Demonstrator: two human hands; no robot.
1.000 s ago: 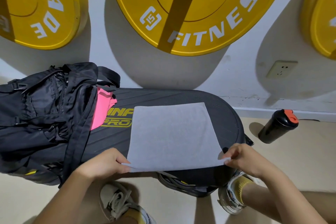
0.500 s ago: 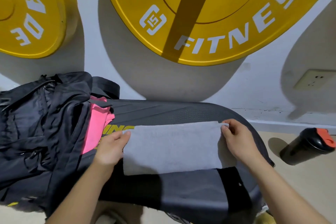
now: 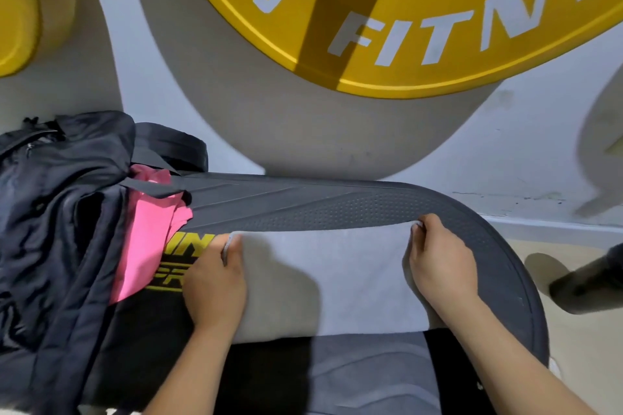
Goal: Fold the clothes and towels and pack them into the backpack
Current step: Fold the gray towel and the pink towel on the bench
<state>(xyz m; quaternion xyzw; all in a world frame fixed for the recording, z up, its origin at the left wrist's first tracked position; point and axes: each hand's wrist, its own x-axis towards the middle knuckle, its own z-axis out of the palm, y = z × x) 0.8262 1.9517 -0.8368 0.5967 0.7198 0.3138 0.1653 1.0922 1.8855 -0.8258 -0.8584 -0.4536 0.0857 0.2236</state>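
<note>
Two yellow weight plates hang on the wall, both cut off by the frame: the left plate [image 3: 17,10] is only a sliver, and the big plate [image 3: 438,10] shows a logo and the letters FITN. At the pad's left end the black backpack [image 3: 50,229] slumps in soft, creased fabric, its left side out of view. A pink garment [image 3: 148,232] pokes out under its strap, overlapping the yellow lettering on the pad; whether it sits inside the bag I cannot tell. The left hand [image 3: 215,286] curls its fingers over the grey towel's [image 3: 323,276] far left corner and grips it, fingertips buried in cloth. The towel lies flat across the middle of the pad [image 3: 371,209], a matte rectangle with a rounded near edge. The right hand [image 3: 438,266] pinches the far right corner between thumb and bent fingers. Beyond it the pad's dotted, rubbery surface curves to a round right end. Off that end stands a dark bottle [image 3: 593,283], blurred and cropped.
</note>
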